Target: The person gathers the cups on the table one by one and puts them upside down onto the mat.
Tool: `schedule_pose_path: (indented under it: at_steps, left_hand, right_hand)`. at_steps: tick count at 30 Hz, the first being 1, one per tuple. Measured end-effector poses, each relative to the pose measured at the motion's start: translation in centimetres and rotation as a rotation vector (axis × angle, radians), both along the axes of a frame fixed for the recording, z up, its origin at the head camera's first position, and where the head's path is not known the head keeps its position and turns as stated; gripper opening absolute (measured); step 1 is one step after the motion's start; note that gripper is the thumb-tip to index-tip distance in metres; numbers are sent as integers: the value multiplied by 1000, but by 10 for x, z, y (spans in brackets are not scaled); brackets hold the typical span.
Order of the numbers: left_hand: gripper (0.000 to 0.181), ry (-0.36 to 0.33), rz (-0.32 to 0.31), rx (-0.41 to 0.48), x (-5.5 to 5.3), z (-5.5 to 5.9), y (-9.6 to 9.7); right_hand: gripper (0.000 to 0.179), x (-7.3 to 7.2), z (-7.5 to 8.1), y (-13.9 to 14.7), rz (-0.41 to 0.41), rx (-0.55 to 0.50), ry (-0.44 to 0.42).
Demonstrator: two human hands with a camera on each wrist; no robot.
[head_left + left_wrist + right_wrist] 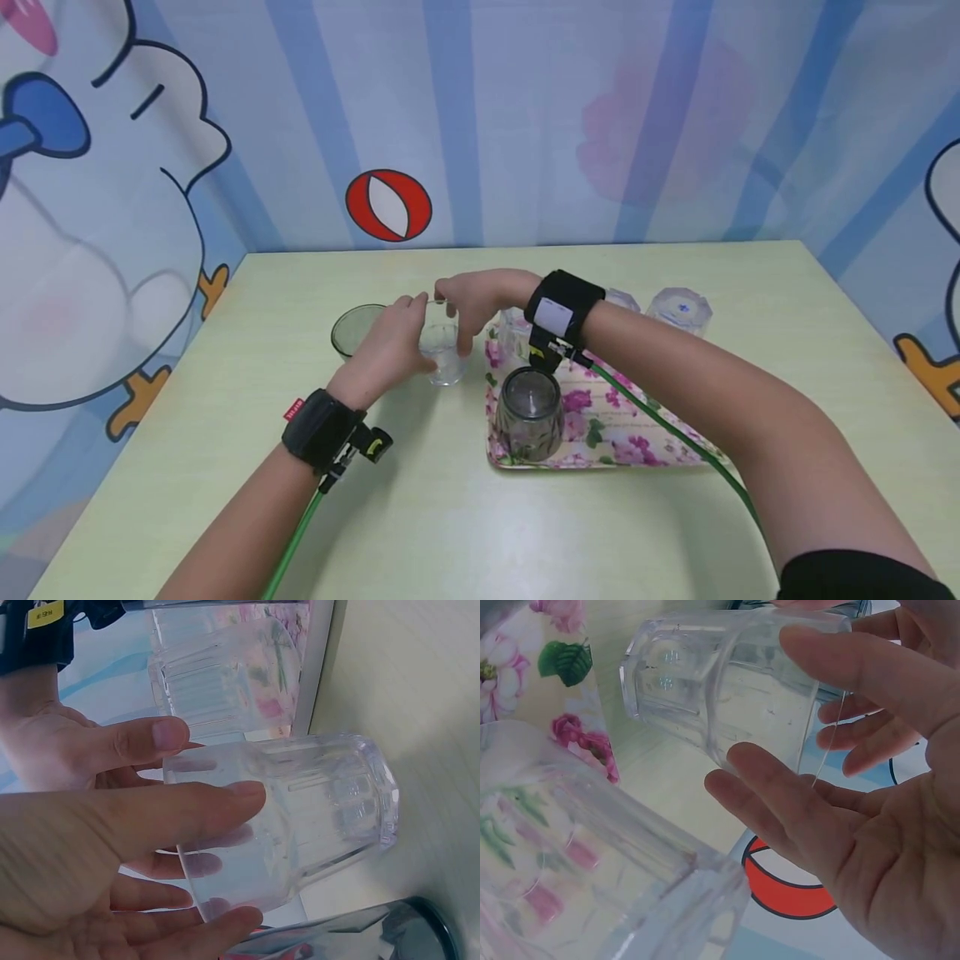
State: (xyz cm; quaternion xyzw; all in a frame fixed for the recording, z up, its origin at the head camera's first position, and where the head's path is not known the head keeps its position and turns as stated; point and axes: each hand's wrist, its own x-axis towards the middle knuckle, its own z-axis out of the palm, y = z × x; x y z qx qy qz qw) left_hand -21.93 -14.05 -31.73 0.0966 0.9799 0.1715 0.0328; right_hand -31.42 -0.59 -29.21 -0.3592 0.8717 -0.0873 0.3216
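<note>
Both hands hold one clear drinking glass [442,350], its rim up and its narrower faceted base toward the table, left of the tray. My left hand [390,342] grips the near left side; in the left wrist view its thumb [225,806] lies along the glass wall. From the far right my right hand [483,300] reaches around the upper part, with the thumb on one side and fingers [761,780] on the other. A smoky dark glass [352,327] stands just left of this glass, partly hidden by the left hand.
A floral tray [637,450] lies to the right, under the right forearm. On it an upside-down smoky glass [529,421] stands near the front left corner, with a clear glass [513,329] behind. Another clear glass [681,308] shows at the back right. A printed curtain [525,125] borders the table.
</note>
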Motion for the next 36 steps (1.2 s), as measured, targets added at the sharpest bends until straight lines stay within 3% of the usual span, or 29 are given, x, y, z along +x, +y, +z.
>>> schedule_pose_path:
  at_steps: [15, 29, 36]
  left_hand:
    - [90, -22, 12, 42, 1, 5, -2]
    - [95, -2, 15, 60, 2, 17, -3]
    - [98, -11, 34, 87, 6, 25, -5]
  right_hand:
    - [83, 3, 11, 4, 0, 0, 14]
    - [84, 5, 23, 15, 15, -40, 45]
    - [82, 5, 30, 23, 66, -92, 89]
